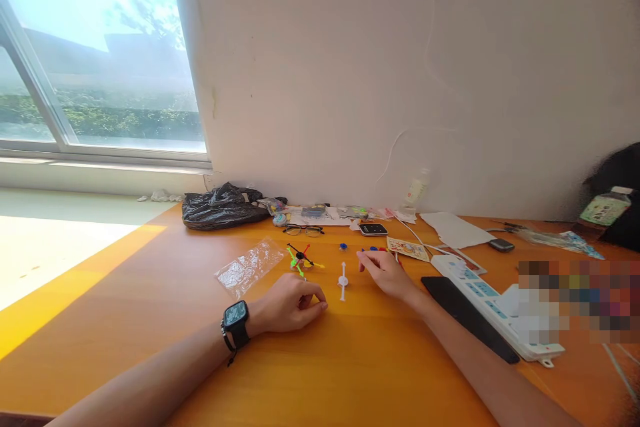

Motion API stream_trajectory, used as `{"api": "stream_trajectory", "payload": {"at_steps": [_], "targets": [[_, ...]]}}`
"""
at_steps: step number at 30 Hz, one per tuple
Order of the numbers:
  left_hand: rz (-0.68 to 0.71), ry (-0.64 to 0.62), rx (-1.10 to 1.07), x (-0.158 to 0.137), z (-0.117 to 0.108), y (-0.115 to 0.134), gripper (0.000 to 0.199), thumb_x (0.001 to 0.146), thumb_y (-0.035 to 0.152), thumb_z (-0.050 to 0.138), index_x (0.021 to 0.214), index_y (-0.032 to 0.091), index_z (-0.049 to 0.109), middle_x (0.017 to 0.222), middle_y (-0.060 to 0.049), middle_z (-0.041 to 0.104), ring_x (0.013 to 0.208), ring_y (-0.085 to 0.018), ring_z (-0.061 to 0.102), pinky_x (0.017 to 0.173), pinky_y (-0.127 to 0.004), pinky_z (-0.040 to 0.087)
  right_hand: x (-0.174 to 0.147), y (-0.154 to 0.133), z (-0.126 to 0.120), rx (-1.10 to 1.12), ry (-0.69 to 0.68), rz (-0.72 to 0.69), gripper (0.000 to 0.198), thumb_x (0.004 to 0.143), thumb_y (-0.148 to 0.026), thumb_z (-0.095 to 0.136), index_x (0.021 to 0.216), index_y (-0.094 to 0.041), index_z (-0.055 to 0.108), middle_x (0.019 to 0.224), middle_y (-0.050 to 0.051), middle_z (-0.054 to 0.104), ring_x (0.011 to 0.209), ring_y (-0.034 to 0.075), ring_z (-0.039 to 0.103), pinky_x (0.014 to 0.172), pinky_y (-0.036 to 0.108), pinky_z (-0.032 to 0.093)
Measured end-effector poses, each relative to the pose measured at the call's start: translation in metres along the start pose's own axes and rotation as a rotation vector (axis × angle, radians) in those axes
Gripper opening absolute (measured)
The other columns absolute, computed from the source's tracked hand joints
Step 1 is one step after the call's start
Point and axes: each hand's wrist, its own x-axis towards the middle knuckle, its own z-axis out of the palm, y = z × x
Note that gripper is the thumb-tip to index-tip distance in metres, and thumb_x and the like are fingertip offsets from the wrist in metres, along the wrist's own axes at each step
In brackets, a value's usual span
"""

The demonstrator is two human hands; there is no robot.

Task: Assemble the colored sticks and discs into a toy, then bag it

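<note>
My left hand (pixel 293 303) rests on the table with fingers curled and thumb near the forefinger; nothing shows between them. Just beyond it stands a spoked plastic piece (pixel 300 255) with green, red, black and yellow arms. Between my hands lies a white plastic piece (pixel 343 281), a round hub with two thin arms in line. My right hand (pixel 385 271) is held to its right, fingertips drawn together; anything in them is too small to make out. Small blue and red parts (pixel 374 249) sit behind that hand, partly hidden. A small blue part (pixel 343 247) lies farther back.
A clear plastic bag (pixel 251 268) lies at left. Along the wall are a black plastic bag (pixel 225 205), eyeglasses (pixel 303 231), a small black device (pixel 373 229) and a bottle (pixel 417 188). At right are a power strip (pixel 477 293), a black flat object (pixel 467 317) and a printed card (pixel 407 249).
</note>
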Motion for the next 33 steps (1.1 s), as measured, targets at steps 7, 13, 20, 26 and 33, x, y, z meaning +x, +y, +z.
{"api": "stream_trajectory", "payload": {"at_steps": [7,13,20,26,33], "targets": [[-0.007,-0.011,0.015,0.0,-0.003,0.004,0.018,0.094,0.025,0.058,0.084,0.017,0.07,0.064,0.0,0.061,0.053,-0.009,0.043,0.058,-0.022,0.038,-0.007,0.001,0.015,-0.091,-0.162,0.006,0.051,0.102,-0.056,0.046,0.072,-0.019,0.063,0.065,0.001,0.059,0.063,0.016,0.049,0.059,0.029,0.033],[-0.002,0.003,0.015,0.0,-0.001,0.002,0.018,0.094,0.025,0.058,0.084,0.017,0.071,0.063,0.001,0.059,0.053,-0.009,0.042,0.058,-0.022,0.037,-0.022,-0.027,0.022,0.002,-0.299,-0.135,0.036,0.104,-0.045,0.049,0.105,-0.022,0.076,0.085,0.003,0.071,0.072,0.017,0.057,0.065,0.028,0.039],[-0.013,0.003,0.022,0.0,-0.001,0.003,0.018,0.092,0.025,0.058,0.082,0.016,0.071,0.062,0.001,0.058,0.053,-0.009,0.042,0.056,-0.022,0.034,-0.024,-0.036,0.018,-0.204,-0.193,-0.192,0.025,0.102,-0.037,0.055,0.105,-0.023,0.076,0.092,0.004,0.073,0.08,0.019,0.063,0.074,0.029,0.044],[-0.015,-0.012,0.002,0.0,-0.002,0.003,0.019,0.094,0.026,0.058,0.083,0.016,0.071,0.065,-0.001,0.063,0.055,-0.01,0.046,0.058,-0.022,0.037,-0.008,-0.003,-0.002,-0.557,0.029,0.034,0.022,0.099,-0.022,0.055,0.111,-0.017,0.074,0.109,0.01,0.074,0.093,0.022,0.067,0.081,0.031,0.043],[-0.009,-0.014,0.03,0.0,-0.001,0.003,0.018,0.093,0.024,0.058,0.084,0.017,0.071,0.063,0.0,0.06,0.054,-0.009,0.044,0.058,-0.021,0.037,-0.005,0.003,-0.007,-0.65,-0.009,0.059,0.022,0.102,-0.021,0.053,0.106,-0.016,0.074,0.111,0.013,0.073,0.104,0.026,0.068,0.085,0.033,0.044]]}}
